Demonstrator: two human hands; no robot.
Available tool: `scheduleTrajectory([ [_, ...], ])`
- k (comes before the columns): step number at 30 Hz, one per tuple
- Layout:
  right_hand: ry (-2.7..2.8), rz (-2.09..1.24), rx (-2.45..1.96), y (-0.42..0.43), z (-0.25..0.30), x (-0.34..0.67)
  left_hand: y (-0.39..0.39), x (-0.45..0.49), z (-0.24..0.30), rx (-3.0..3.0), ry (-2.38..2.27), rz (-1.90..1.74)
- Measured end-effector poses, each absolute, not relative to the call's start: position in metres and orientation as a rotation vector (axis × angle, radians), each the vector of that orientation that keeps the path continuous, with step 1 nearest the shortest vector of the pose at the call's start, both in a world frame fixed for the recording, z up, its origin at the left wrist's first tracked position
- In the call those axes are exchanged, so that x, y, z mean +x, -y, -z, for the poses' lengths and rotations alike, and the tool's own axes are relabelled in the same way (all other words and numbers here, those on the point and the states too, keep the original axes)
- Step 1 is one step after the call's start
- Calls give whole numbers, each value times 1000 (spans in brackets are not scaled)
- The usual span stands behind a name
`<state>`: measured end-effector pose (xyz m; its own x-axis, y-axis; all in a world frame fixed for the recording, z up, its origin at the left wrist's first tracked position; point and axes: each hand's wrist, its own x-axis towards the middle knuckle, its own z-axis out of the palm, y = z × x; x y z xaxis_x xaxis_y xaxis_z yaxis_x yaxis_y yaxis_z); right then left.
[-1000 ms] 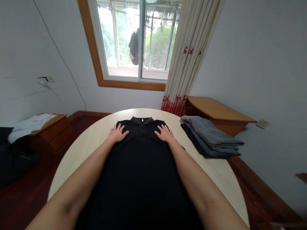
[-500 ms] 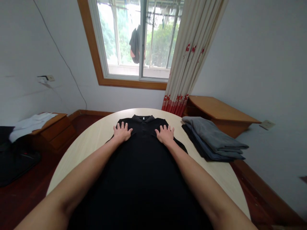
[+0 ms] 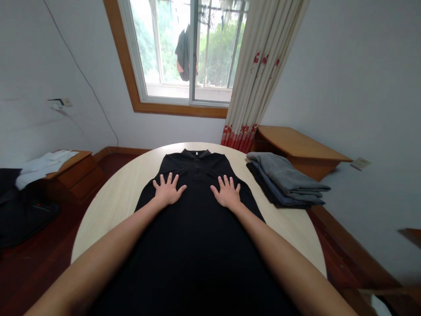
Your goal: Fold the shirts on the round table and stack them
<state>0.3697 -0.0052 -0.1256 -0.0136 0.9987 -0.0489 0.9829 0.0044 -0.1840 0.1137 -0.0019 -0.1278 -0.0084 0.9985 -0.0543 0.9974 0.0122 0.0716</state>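
Observation:
A black polo shirt point(image 3: 197, 210) lies spread on the round table point(image 3: 108, 206), its collar toward the window. On the left of its chest, my left hand point(image 3: 167, 189) rests flat with the fingers spread. My right hand point(image 3: 226, 192) lies flat on the other side, also with fingers apart. Both palms press on the cloth and neither grips it. Where the near end of the shirt stops is hard to make out, as the black runs down to the bottom of the view.
Folded grey and dark clothes point(image 3: 286, 180) are stacked at the table's right edge. Behind them stands a wooden desk point(image 3: 302, 142). A curtain point(image 3: 256, 79) hangs by the window. To the left, white cloth point(image 3: 46, 166) lies on a low wooden cabinet point(image 3: 79, 175).
Both hands have slid down the shirt toward me, from near the shoulders to the chest. The sleeves now lie flatter along the sides, and the view has shifted slightly.

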Motion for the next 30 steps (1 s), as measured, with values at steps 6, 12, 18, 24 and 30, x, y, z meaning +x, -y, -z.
scheduleTrajectory([
  [6,2163,-231,-2127,-41,126,375,-46,113,130,2144,-2165,-45],
  [12,2181,-174,-2156,-42,118,360,-42,138,115,2243,-2134,2],
  [18,2384,-299,-1882,13,119,333,23,169,124,2457,-1822,-120],
  [24,2264,-219,-1992,56,129,399,67,103,131,2409,-1916,-117],
  [30,2073,-105,-2215,81,136,460,103,49,129,2291,-2136,-68],
])
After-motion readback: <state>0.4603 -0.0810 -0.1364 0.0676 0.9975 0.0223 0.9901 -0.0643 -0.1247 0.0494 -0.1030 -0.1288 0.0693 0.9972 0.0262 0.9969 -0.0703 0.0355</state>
